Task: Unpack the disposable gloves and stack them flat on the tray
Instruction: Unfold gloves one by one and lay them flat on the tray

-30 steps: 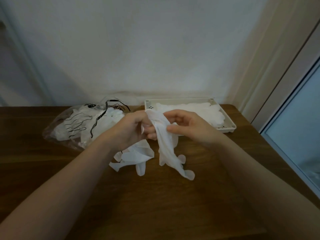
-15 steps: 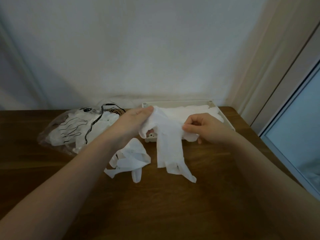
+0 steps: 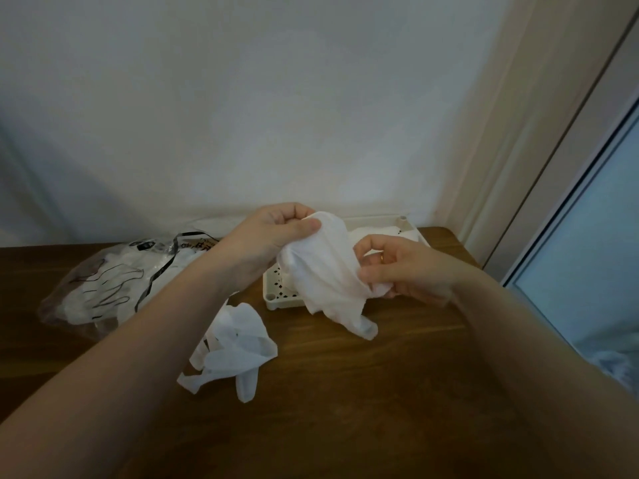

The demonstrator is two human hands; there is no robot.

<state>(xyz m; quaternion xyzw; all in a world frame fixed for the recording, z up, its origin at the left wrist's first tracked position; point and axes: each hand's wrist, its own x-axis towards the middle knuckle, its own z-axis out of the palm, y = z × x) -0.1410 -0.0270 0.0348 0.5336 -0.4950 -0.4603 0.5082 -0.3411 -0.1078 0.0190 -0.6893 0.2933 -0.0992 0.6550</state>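
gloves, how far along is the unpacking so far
Partly done. Some white gloves already lie in the tray. In hand: the left hand and right hand both grip one held glove above the tray's near end, not yet laid flat. Left: the crumpled loose gloves on the table, and more inside the plastic bag.

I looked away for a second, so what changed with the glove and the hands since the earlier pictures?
Both hands carried the held glove from above the table toward the tray; it now hangs over the tray's near edge. The left hand pinches its top; the right hand shifted its grip lower. The loose glove, the bag and the gloves already in the tray stayed put.
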